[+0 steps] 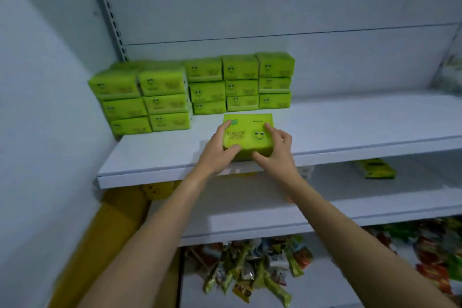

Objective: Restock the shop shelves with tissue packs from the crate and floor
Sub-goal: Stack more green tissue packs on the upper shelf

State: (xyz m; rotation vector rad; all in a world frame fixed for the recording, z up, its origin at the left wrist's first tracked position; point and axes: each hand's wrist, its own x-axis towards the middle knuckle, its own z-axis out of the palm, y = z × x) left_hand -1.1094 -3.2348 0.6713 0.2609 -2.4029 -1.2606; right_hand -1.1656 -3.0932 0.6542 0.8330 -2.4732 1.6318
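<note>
A green tissue pack (247,130) with a smiley face lies flat on the white upper shelf (350,130), near its front edge. My left hand (220,150) grips its left side, thumb on the front face and fingers over the top. My right hand (277,150) grips its right side the same way. Behind it, several identical green packs (190,90) stand stacked three high along the back left of the shelf.
The shelf right of the stacks is bare up to a pale bag (447,75) at the far right. On the shelf below lies one green pack (375,169). Yellow packs (160,190) and a yellow box (107,232) sit lower left; snack packets (252,267) fill the bottom shelf.
</note>
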